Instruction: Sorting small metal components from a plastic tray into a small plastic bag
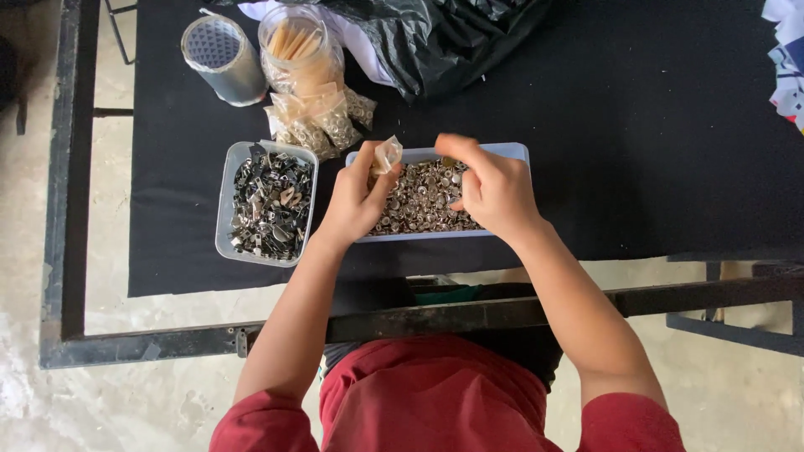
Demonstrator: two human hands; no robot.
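Left hand [356,201] pinching crinkly clear bag [387,155], right hand [494,191] fingers bunched – contents unclear – above shiny rings in pale tray [502,151]

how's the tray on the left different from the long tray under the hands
The left tray is squarish and holds dark, larger metal clips; the long tray is wider and holds small, shiny, round metal pieces. The left hand and right hand work over the long tray; the left tray is untouched. Both are pale plastic on black cloth.

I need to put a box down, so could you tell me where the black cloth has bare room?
Free: the black cloth right of the tray. Crowded: the far left, with tub, tape roll, jar and packets.
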